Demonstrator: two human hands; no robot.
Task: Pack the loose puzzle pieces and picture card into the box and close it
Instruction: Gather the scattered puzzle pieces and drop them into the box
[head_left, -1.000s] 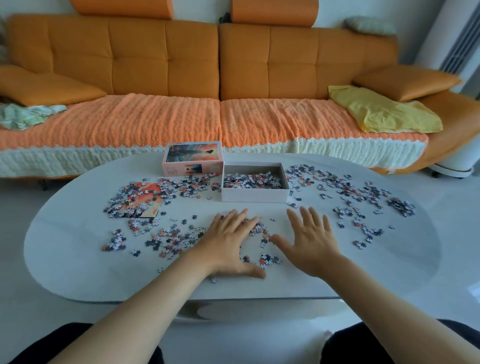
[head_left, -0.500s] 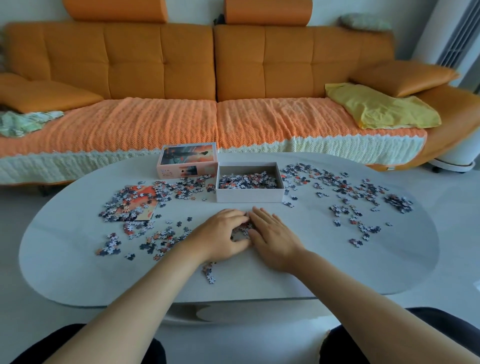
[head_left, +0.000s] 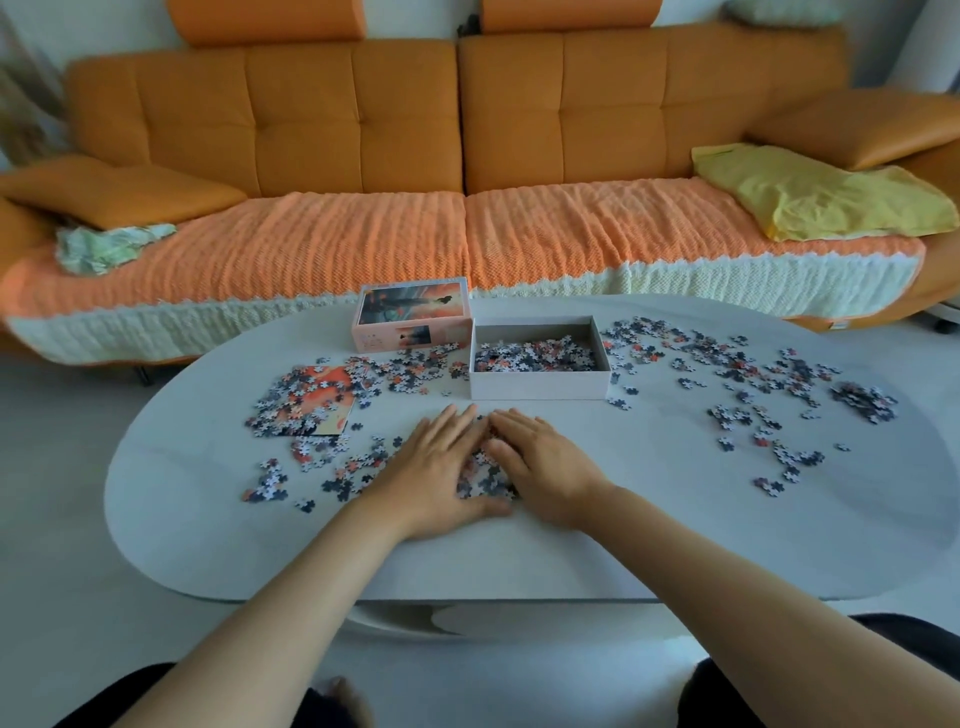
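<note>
The open white box (head_left: 539, 385) stands mid-table with a layer of puzzle pieces inside. Its lid (head_left: 413, 321), printed with an orange picture, stands just left of it. The picture card (head_left: 321, 401) lies at the left, half buried under pieces. Loose puzzle pieces (head_left: 748, 384) are scattered over the table's right and left. My left hand (head_left: 437, 467) and right hand (head_left: 543, 465) lie flat on the table in front of the box, fingertips meeting, with a small heap of pieces (head_left: 483, 480) cupped between them.
The pale oval table (head_left: 597, 551) has its near edge close to my knees. An orange sofa (head_left: 467, 156) runs behind it, with a yellow cloth (head_left: 815, 197) at right and a green cloth (head_left: 104, 248) at left.
My hands, spread apart a second ago, have swept inward and come together, gathering the pieces between them into a heap. The view has shifted slightly.
</note>
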